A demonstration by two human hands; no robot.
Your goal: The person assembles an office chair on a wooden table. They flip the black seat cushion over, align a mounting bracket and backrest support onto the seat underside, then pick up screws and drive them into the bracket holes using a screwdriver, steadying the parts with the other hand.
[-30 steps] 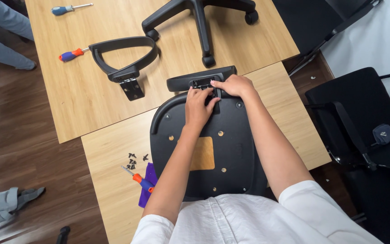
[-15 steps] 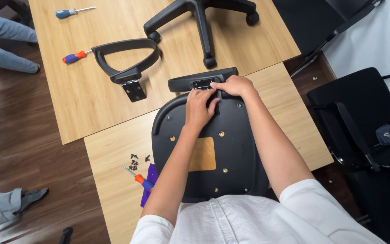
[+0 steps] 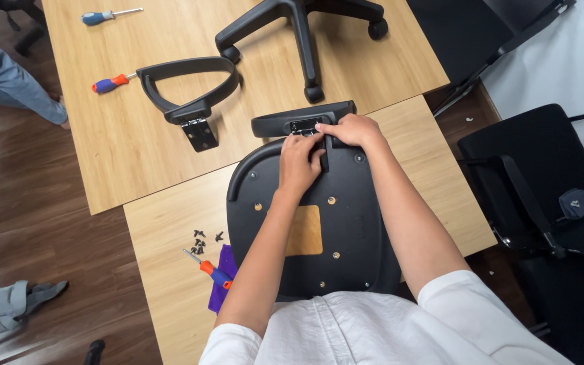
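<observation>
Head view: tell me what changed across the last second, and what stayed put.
Hardly anything moved. Both hands stayed at the armrest bracket on the far edge of the upturned seat base: the left hand kept its fingers on the bracket, the right hand kept gripping beside it. Nothing was picked up or let go. The loose armrest, screwdrivers, screws and chair legs lie unchanged.

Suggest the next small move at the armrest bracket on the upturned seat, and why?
Probably fetch a screw and the small screwdriver. Both hands, left hand and right hand, press the armrest bracket against the seat underside, and neither appears to hold a tool; whether the bracket holes line up is hidden. The screws lie loose on the table to the left.
</observation>
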